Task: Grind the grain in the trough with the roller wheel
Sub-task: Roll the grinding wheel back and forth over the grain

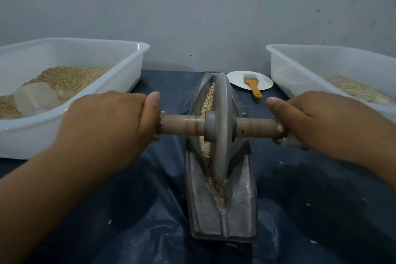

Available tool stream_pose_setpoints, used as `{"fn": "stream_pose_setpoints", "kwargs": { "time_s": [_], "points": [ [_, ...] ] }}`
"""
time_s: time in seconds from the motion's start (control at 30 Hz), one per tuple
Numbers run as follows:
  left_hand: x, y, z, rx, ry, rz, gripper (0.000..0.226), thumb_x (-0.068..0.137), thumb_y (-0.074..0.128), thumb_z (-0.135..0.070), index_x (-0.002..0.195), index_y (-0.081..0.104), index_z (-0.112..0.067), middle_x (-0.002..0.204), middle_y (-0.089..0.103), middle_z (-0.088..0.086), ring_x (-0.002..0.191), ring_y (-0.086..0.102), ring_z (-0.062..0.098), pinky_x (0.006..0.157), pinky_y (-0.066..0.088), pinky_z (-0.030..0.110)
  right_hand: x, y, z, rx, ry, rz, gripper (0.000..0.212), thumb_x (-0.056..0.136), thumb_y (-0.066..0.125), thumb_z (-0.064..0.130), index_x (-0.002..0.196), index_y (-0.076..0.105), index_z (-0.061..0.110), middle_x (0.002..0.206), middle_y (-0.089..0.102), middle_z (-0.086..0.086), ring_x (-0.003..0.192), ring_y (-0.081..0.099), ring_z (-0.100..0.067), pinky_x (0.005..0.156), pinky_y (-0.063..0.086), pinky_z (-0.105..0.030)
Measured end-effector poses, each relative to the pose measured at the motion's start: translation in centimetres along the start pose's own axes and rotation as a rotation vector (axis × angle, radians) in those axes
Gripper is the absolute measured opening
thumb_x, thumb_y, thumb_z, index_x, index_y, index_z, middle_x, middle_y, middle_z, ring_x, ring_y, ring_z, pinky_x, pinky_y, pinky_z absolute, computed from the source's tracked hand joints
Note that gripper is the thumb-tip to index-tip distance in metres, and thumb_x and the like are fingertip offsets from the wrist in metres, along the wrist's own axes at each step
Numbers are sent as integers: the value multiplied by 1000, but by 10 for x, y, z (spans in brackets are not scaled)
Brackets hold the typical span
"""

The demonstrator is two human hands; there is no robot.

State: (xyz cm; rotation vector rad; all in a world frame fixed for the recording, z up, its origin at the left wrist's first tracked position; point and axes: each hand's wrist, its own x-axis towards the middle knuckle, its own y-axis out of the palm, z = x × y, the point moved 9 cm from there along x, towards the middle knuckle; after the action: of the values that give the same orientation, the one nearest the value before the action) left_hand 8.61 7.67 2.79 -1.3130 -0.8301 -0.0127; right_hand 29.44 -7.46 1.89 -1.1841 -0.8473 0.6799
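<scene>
Left hand (111, 122) and right hand (317, 122) curled, gripping, forearms extended.

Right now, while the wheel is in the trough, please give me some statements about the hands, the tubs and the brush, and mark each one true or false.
1. Both the left hand and the right hand grip the wooden handle. True.
2. The wheel lies flat on the cloth beside the trough. False: it stands on edge in the trough's groove, among the grain.
3. The brush rests on a white plate. True.
4. The left tub holds only water. False: it holds grain and a clear scoop.
</scene>
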Motion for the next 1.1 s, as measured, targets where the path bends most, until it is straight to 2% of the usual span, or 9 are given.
{"fn": "stream_pose_setpoints", "kwargs": {
  "time_s": [0.1,0.23,0.37,0.47,0.6,0.77,0.9,0.97,1.1],
  "points": [
    [4,3,-8,78,26,-41,47,93,21,-36,65,53,-15,48,42,-1,39,42,25,43,31,24,-1,-8,10,-58,-1,-137,70,86,11,65,57,61,25,51,55,0,53,53,-12,52,34,-30],
    [24,18,-14,186,-9,-11,59,90,-3,-39,87,50,-14,65,44,0,59,44,23,53,33,32,14,-6,23,-138,5,-232,60,96,13,52,61,54,25,65,56,-1,63,50,-22,59,32,-34],
    [13,8,-11,34,-65,-50,58,98,8,-46,62,47,-23,50,43,-5,46,44,18,50,38,31,3,-1,27,-99,-30,-141,66,90,10,58,60,58,25,58,56,2,58,52,-16,56,36,-32],
    [0,-6,-11,-11,-39,-101,50,96,20,-44,54,43,-28,43,39,-10,38,38,10,45,34,22,-12,-7,32,-30,-44,-94,71,82,6,64,53,58,25,44,50,2,46,49,-9,48,28,-26],
    [3,-6,-20,20,-30,-162,51,97,23,-40,56,47,-23,44,40,-5,37,37,18,43,28,22,-13,-10,46,-117,-46,-232,62,90,11,58,48,44,26,42,41,5,42,40,-13,47,24,-27],
    [26,15,-23,66,-84,-64,54,96,11,-45,67,49,-20,54,45,0,51,47,21,58,46,37,11,6,46,-192,-9,-206,57,93,9,53,55,38,23,57,44,1,62,45,-27,60,31,-35],
    [7,-9,-28,34,6,-150,50,98,21,-41,55,41,-26,44,35,-9,39,35,10,44,28,22,-10,-1,50,-80,-82,-150,62,88,11,58,49,41,21,45,45,3,46,46,-17,49,31,-31],
    [-2,-18,-28,2,21,-202,49,98,27,-38,52,39,-27,41,32,-12,35,31,8,46,25,16,-21,-7,52,-52,-90,-173,63,88,13,60,44,39,22,37,40,3,39,42,-11,45,26,-27],
    [6,-8,-30,9,-18,-192,48,99,26,-36,56,42,-21,45,34,-6,38,31,15,44,22,24,-11,-6,53,-135,-50,-256,60,90,8,57,50,38,23,46,43,5,48,46,-20,50,30,-30]
  ]
}}
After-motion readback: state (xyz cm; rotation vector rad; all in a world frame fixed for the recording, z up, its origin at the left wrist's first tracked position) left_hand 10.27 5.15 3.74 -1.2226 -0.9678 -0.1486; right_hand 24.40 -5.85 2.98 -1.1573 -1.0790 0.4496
